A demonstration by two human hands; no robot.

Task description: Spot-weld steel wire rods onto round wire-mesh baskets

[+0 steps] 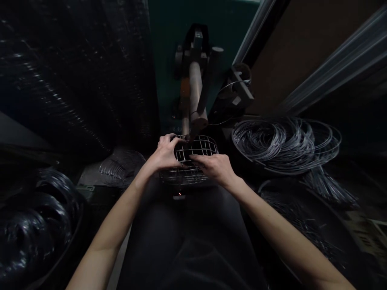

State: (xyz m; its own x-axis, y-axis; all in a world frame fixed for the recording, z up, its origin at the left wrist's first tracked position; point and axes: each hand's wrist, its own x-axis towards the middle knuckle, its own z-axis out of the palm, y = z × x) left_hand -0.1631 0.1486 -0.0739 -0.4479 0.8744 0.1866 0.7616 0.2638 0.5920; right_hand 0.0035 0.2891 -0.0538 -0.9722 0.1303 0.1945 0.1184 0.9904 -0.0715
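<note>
A round wire basket [205, 144] of metal rods sits under the arm of a machine [196, 86] that looks like a spot welder. My left hand [167, 154] grips the basket's left side, with thumb and fingers curled around the wires. On the right, my right hand [216, 166] is closed at the near side of the basket, its fingertips pressed on the wires near the middle. The machine's lower tip comes down at the back part of the basket. What lies under my fingers is partly hidden.
Wire rings [272, 143] lie heaped in a tub at right, with straight rods [331, 187] beneath. A dark bin [332, 225] holds short wire pieces. At left are curved wire grids [121, 167] and shiny wire coils [45, 217]. Dark plastic sheeting [75, 72] hangs behind.
</note>
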